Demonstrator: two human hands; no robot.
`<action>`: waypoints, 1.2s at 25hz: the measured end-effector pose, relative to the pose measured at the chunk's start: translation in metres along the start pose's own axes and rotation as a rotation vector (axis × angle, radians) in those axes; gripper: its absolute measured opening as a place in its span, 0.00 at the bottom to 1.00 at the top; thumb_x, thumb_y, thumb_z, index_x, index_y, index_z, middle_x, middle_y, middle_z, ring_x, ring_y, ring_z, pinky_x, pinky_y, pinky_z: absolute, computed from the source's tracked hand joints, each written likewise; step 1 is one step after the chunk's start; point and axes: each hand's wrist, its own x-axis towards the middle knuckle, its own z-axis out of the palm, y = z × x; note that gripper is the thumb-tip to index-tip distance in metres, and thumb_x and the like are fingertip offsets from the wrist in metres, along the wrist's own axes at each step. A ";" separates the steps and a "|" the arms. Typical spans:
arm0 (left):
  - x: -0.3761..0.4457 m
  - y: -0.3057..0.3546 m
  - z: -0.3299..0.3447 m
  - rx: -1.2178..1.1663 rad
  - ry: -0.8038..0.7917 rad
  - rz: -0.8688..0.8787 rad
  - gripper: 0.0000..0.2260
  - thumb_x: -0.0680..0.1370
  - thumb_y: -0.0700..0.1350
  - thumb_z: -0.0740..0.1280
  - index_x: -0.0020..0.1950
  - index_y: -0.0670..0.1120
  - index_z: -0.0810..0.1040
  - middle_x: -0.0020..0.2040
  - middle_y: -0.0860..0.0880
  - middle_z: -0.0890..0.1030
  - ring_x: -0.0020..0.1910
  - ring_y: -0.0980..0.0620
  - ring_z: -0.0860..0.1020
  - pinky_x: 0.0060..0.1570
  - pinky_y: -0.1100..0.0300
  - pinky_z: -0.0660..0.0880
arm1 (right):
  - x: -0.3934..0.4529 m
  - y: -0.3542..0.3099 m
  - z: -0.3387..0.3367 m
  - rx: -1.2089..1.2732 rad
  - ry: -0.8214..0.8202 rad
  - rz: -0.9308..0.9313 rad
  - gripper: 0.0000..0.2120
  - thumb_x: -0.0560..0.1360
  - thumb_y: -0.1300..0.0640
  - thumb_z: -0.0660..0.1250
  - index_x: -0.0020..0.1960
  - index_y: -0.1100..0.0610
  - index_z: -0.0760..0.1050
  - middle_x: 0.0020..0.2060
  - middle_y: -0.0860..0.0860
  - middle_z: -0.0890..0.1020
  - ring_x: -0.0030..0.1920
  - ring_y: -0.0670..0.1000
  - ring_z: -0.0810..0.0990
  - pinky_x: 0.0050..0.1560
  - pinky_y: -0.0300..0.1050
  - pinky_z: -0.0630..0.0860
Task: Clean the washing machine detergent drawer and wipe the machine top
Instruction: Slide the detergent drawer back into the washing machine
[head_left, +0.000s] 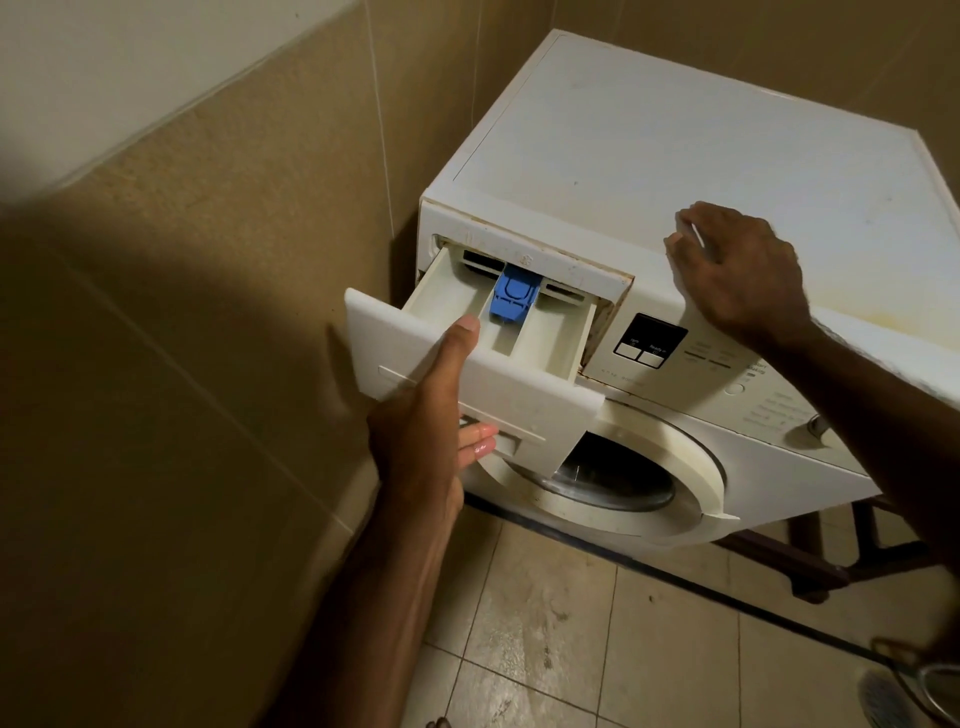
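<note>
the left hand (415, 431) grips the front panel of the half-out detergent drawer (498, 332) (thumb over its top edge); the right hand (737, 270), fingers spread, braces the machine top (675, 156), possibly over a cloth. a straight, level pull should free it, pressing the blue insert (514, 299) beyond the thumb

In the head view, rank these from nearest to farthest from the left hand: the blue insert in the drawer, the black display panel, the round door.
From the left hand, which grips the drawer front:
1. Blue insert, in the drawer's middle compartment, just above the thumb.
2. Round door, below right.
3. Black display panel, right of the drawer.
The last two are close to call.
</note>
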 end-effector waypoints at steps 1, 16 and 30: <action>0.004 0.004 0.007 -0.011 -0.007 -0.003 0.33 0.68 0.59 0.81 0.66 0.47 0.75 0.54 0.42 0.85 0.48 0.39 0.87 0.41 0.44 0.86 | 0.000 0.001 0.000 -0.002 -0.002 0.001 0.12 0.83 0.47 0.59 0.56 0.54 0.76 0.54 0.53 0.82 0.57 0.62 0.77 0.51 0.52 0.69; 0.055 0.029 0.087 -0.099 -0.104 0.042 0.31 0.71 0.60 0.79 0.68 0.46 0.79 0.67 0.41 0.81 0.51 0.37 0.86 0.44 0.48 0.86 | 0.000 0.006 0.005 -0.018 0.002 -0.011 0.14 0.85 0.51 0.50 0.55 0.51 0.74 0.56 0.49 0.80 0.60 0.58 0.76 0.55 0.53 0.72; 0.076 0.019 0.087 -0.527 -0.310 -0.181 0.24 0.79 0.51 0.73 0.72 0.44 0.74 0.67 0.39 0.80 0.64 0.40 0.79 0.69 0.41 0.75 | 0.000 0.007 0.009 -0.034 -0.011 0.028 0.17 0.85 0.47 0.54 0.65 0.51 0.77 0.70 0.50 0.79 0.71 0.57 0.75 0.67 0.59 0.72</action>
